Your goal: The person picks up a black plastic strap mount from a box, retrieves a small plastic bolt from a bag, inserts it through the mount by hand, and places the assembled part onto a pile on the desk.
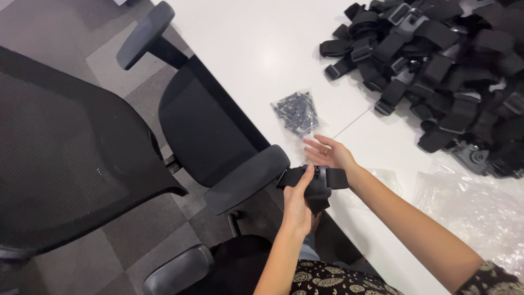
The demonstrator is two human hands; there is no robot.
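Now, left hand (297, 199): closed around black webbing strap with plastic buckle (319, 183).
Right hand (327, 153): open, fingers spread, near small clear bag of black parts (296, 112).

Black strap (314, 183); black strap pile (442, 65); white table (262, 49); grey floor (109, 60); black-and-cream patterned sleeve (327, 278).

head-worn camera, looking steeply down, close above white table (262, 49) edge

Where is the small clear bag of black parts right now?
In the head view, the small clear bag of black parts lies on the white table near its left edge, just beyond the right hand and left of the pile of black straps.
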